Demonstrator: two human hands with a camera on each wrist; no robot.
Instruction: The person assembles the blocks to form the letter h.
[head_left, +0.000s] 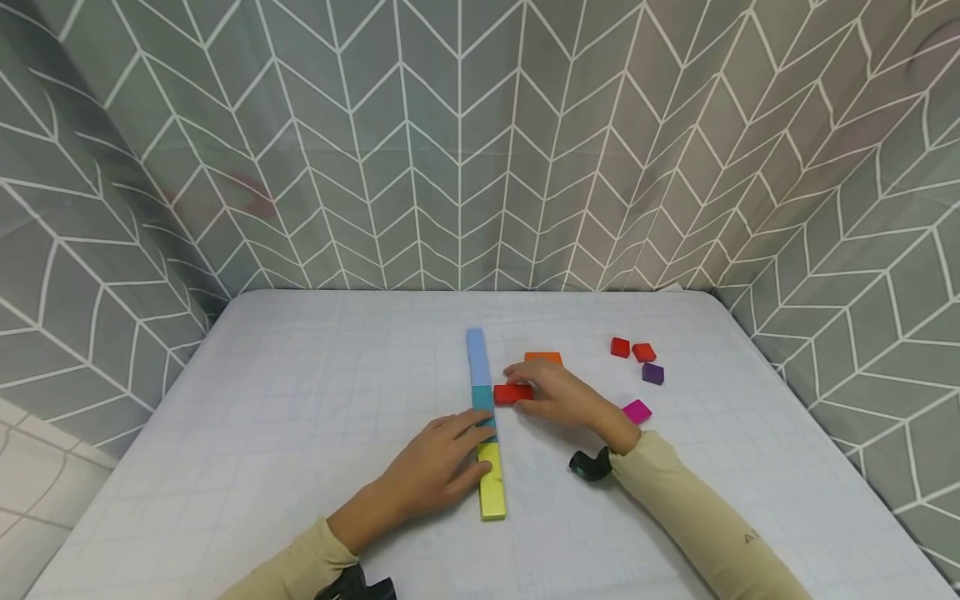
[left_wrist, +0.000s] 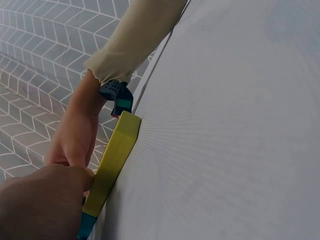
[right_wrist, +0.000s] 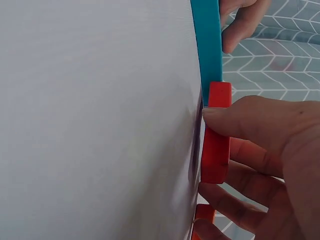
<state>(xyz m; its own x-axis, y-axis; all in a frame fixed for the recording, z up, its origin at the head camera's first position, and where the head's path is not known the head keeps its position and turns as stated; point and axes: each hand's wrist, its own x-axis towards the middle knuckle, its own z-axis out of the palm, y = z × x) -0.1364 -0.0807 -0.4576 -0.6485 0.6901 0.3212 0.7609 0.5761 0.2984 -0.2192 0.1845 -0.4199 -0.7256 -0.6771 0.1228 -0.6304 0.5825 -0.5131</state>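
A light blue block (head_left: 477, 357), a teal block (head_left: 482, 397) and a yellow block (head_left: 492, 500) lie end to end in a straight line on the table. My left hand (head_left: 427, 471) rests over the line from its left side, fingertips on the teal and yellow blocks. Just right of the line, my right hand (head_left: 558, 396) pinches a red block (head_left: 510, 394) between thumb and fingers. In the right wrist view, the near end of that red block (right_wrist: 215, 155) meets the teal block (right_wrist: 207, 45). An orange block (head_left: 543, 357) lies behind the right hand, partly hidden by it.
Two small red blocks (head_left: 620, 347) (head_left: 643, 352) and a purple block (head_left: 653, 373) lie at the back right of the white table (head_left: 300, 375). A magenta block (head_left: 637, 412) sits beside the right wrist. Patterned grey curtains (head_left: 450, 167) surround the table's back and sides.
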